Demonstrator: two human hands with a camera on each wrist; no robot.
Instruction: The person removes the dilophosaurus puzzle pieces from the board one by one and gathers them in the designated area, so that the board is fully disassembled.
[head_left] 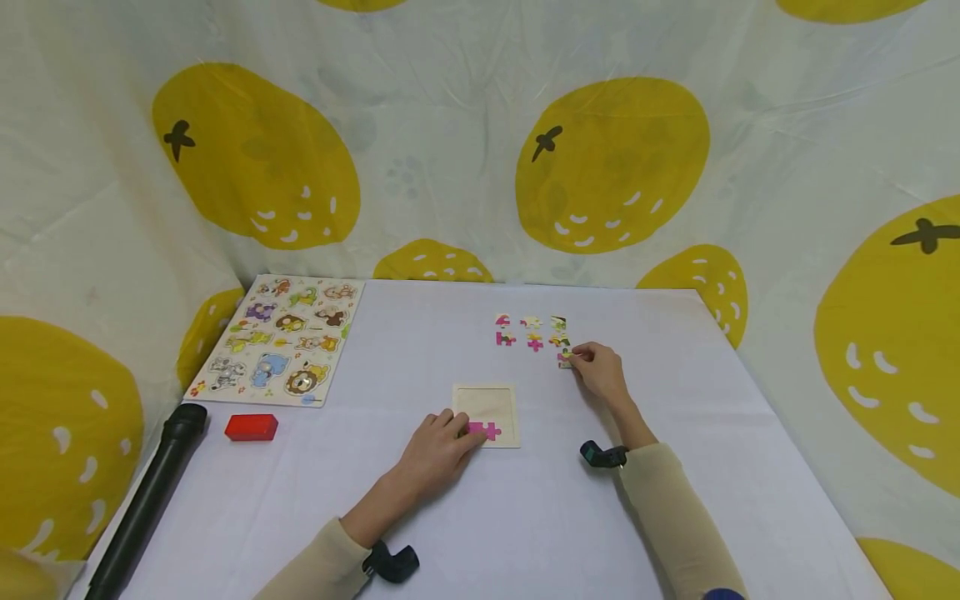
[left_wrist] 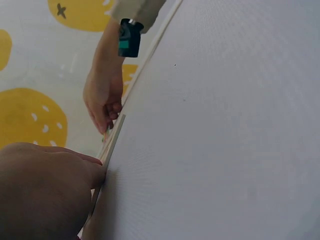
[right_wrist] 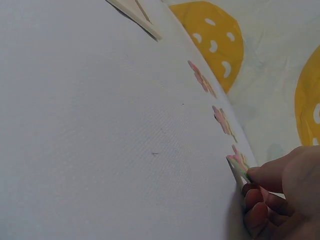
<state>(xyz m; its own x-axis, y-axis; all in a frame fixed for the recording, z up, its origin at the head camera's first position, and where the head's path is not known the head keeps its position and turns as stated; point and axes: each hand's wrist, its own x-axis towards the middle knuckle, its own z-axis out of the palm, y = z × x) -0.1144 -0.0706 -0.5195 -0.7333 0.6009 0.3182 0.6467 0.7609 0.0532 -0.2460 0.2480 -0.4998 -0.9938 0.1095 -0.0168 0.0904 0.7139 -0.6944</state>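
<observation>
A small square wooden puzzle tray (head_left: 487, 400) lies on the white table, with joined pink jigsaw pieces (head_left: 492, 431) along its lower edge. My left hand (head_left: 441, 450) rests over the tray's left side, its thumb by the pink pieces; its fingertips are partly hidden. My right hand (head_left: 600, 375) pinches a pink and green jigsaw piece (right_wrist: 241, 170) between thumb and fingers, at the nearest end of the right column of loose pieces. Beyond it lie several loose pieces (head_left: 535, 342) in rows. The left wrist view shows the right hand (left_wrist: 104, 100) past the tray's edge.
An animal picture board (head_left: 277, 337) lies at the back left. Nearer are a red block (head_left: 251, 427) and a long black cylinder (head_left: 150, 500) by the left edge. A fruit-patterned curtain (head_left: 450, 125) stands behind the table.
</observation>
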